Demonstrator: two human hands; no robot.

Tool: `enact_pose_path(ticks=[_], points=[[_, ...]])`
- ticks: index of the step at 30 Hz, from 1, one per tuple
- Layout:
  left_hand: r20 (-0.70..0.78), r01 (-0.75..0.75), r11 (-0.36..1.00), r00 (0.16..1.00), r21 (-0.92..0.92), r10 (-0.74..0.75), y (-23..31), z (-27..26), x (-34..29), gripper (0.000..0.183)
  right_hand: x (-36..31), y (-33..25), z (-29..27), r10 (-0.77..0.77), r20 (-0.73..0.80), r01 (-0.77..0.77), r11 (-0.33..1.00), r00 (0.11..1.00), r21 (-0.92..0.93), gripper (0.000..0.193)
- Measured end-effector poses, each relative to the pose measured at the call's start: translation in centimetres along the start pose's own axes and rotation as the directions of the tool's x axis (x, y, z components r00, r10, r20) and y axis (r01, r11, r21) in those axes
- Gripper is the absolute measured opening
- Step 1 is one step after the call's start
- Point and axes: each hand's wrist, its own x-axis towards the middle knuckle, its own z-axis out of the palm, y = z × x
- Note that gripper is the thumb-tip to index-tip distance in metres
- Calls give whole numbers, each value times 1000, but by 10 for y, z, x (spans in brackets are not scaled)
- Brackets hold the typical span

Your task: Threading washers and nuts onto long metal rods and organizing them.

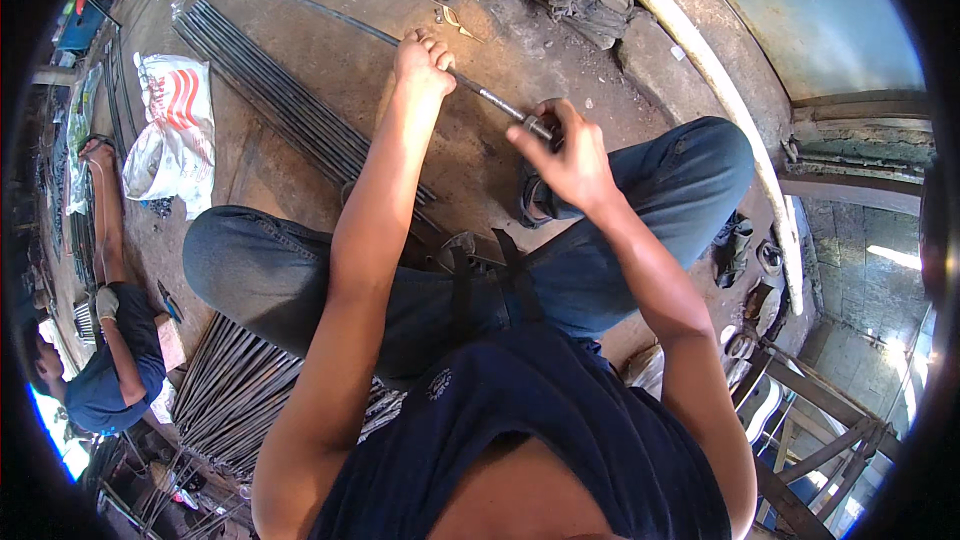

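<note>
Long thin steel rod [400, 43] lying across dirt floor [330, 70]. Left hand [420, 62] clenched around mid-shaft; right hand [560, 155] fingers pinching small fitting [538, 126] at near end. Likely stiff, fairly light, whippy over length; best gripped close to worked end.

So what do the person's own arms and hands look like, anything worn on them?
Both forearms are bare from the lower edge up to the hands. The left hand and right hand carry no gloves, and no watch or band shows at either wrist. A dark navy top covers the torso.
</note>
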Motion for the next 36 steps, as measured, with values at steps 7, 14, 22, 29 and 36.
enact_pose_path(ticks=[7,14,22,29,36], points=[[-11,-23,1000,1000,-18,23,2,-2,4,21,3,9,3,-452,-140,369,841,881,-395,27],[-14,-2,1000,1000,28,2,0,-4,5,18,2,3,7,-560,-250,489,822,790,-293,31],[-24,-1,1000,1000,30,2,0,-4,4,16,-3,-5,4,-557,-221,498,824,801,-271,42],[23,30,1000,999,-7,-30,2,-5,4,15,0,-9,6,-379,-219,357,925,899,-134,40],[-46,-20,1000,999,16,21,-3,-2,-4,23,4,-9,1,-254,-279,272,962,926,27,38]])
